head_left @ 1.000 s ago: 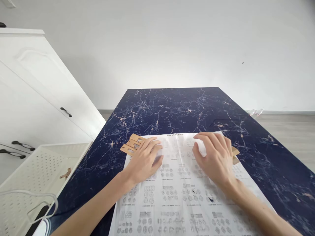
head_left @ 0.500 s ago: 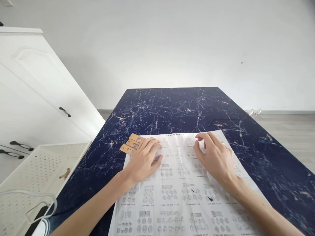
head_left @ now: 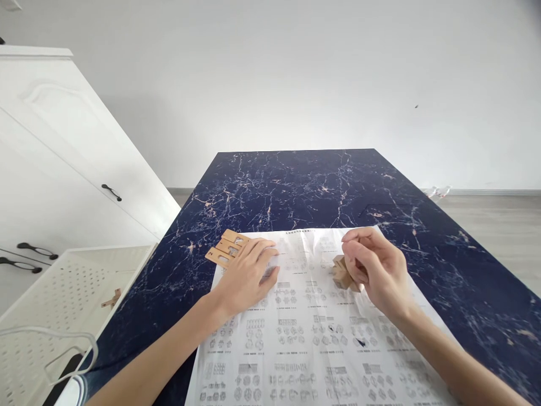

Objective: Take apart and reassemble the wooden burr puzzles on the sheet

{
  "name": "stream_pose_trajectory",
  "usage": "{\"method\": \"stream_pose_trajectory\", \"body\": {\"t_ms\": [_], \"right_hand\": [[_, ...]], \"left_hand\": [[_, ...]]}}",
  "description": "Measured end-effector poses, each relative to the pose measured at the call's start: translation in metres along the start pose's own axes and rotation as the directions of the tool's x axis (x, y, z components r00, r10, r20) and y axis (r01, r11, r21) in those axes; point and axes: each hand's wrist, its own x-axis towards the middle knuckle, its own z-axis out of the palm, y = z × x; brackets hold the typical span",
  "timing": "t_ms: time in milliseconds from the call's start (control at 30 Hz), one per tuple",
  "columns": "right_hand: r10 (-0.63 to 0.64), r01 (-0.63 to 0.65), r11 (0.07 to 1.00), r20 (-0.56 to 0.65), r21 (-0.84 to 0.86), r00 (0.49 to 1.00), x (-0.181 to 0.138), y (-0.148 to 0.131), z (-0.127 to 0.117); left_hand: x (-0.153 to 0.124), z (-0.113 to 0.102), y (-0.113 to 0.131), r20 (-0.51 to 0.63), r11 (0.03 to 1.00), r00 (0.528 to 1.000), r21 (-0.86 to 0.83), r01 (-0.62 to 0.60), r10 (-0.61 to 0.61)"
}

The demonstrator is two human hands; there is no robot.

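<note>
A large white instruction sheet [head_left: 304,332] printed with small puzzle diagrams lies on the dark blue marble table [head_left: 291,180]. My left hand [head_left: 249,273] rests flat on the sheet's upper left part, fingers stretched out, next to flat wooden pieces [head_left: 226,248] that stick out from under the sheet's corner. My right hand [head_left: 378,268] is closed on a small wooden block puzzle [head_left: 341,272], holding it just above the sheet's upper right part.
A white perforated basket [head_left: 63,304] stands at the table's left side with a small wooden piece [head_left: 112,298] inside. White cabinets with black handles [head_left: 112,193] rise behind it. A white cable [head_left: 54,352] loops at lower left. Grey floor lies to the right.
My right hand went from lying over the sheet to curling shut and lifting the wooden block puzzle into view. My left hand stayed in place.
</note>
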Motion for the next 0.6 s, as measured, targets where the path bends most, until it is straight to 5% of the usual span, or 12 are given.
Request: {"method": "stream_pose_trajectory", "body": {"t_ms": [100, 333, 600], "right_hand": [[0.143, -0.169, 0.953, 0.119, 0.253, 0.983, 0.004, -0.004, 0.003], [0.341, -0.439, 0.757, 0.281, 0.484, 0.897, -0.001, -0.001, 0.018], [0.337, -0.507, 0.720, 0.400, 0.473, 0.852, -0.012, 0.000, 0.031]], "left_hand": [[0.001, -0.001, 0.003, 0.008, 0.999, 0.999, -0.037, -0.032, 0.032], [0.000, -0.008, 0.026, 0.073, 0.937, 0.985, -0.325, -0.127, 0.159], [-0.003, -0.005, 0.057, 0.176, 0.819, 0.984, -0.566, 0.091, 0.012]]}}
